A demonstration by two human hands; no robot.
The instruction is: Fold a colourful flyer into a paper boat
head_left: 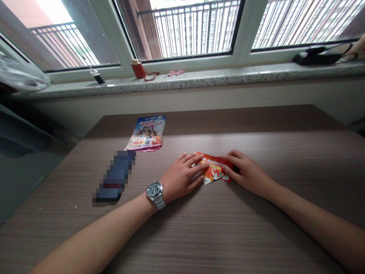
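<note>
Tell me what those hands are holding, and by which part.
A red flyer on the table: the left hand is at its left end, the right hand at its right end. Gripped or only pressed down cannot be told.

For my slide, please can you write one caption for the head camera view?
Left hand and right hand hold a red-orange leaflet on a wood-grain table.
</note>
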